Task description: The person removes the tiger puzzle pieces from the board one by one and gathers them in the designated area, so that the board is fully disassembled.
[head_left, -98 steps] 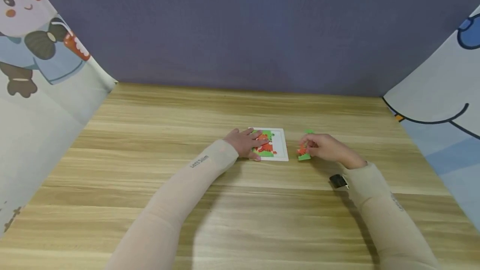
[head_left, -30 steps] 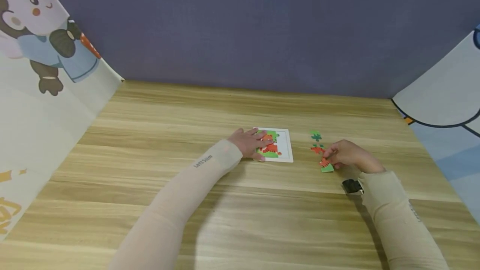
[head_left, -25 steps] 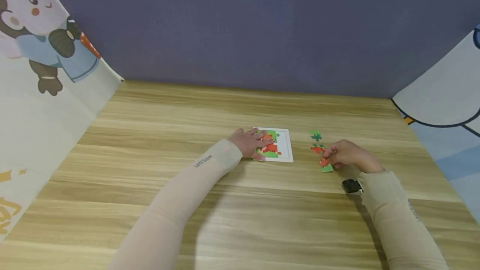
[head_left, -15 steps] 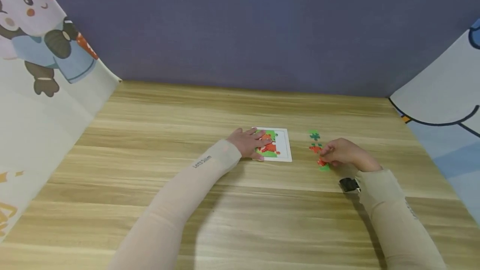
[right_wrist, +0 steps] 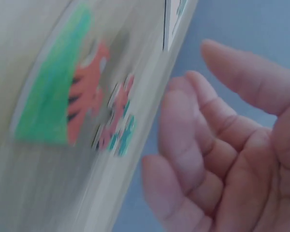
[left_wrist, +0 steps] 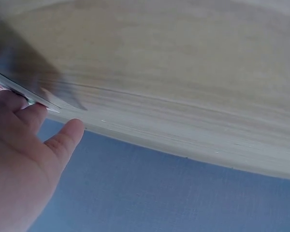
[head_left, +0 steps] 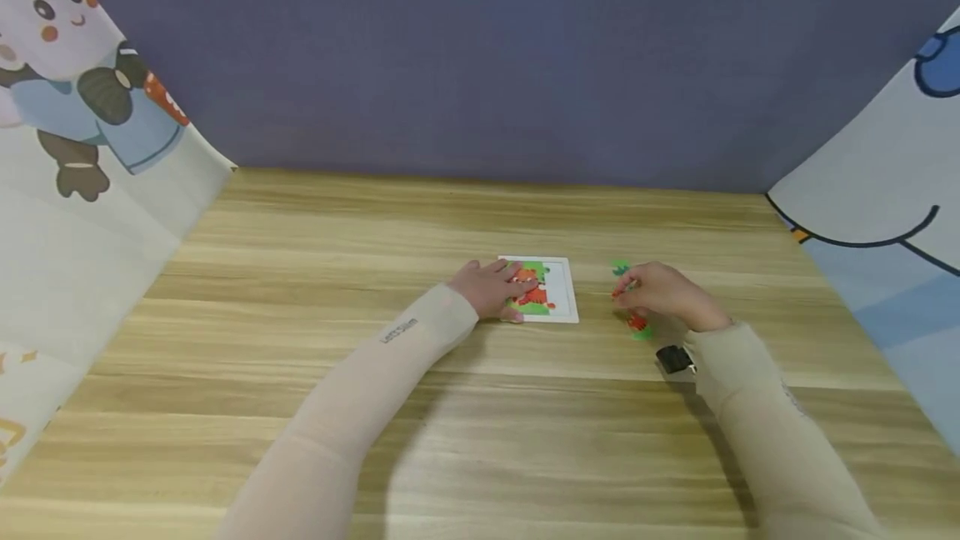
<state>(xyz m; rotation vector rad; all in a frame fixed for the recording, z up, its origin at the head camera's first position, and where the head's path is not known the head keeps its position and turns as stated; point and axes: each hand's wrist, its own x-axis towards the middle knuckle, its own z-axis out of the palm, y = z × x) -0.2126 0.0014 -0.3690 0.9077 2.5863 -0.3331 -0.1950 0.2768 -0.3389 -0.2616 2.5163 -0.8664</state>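
Observation:
My left hand (head_left: pixel 486 288) lies with spread fingers on the left part of a white-framed jigsaw puzzle (head_left: pixel 562 292), partly covering its orange and green picture. The right side of that frame shows bare white. To its right, my right hand (head_left: pixel 660 290) hovers with bent fingers over a small orange jigsaw piece (right_wrist: pixel 117 108), fingertips close at it in the head view. In the right wrist view nothing sits between thumb and fingers. A green-and-orange edge piece (right_wrist: pixel 53 96) lies nearest the wrist, and a green piece (head_left: pixel 620 269) lies farthest off.
The wooden table (head_left: pixel 465 423) runs back to a dark blue wall panel (head_left: pixel 480 65). Printed cartoon cloths hang at left and right. A black wrist-worn device (head_left: pixel 675 359) sits by my right sleeve, low over the table.
My right hand has left the green-and-orange edge piece, which lies on the table, and moved up and left to the orange piece. The left hand stays on the puzzle. Earlier, the pieces lay closer together.

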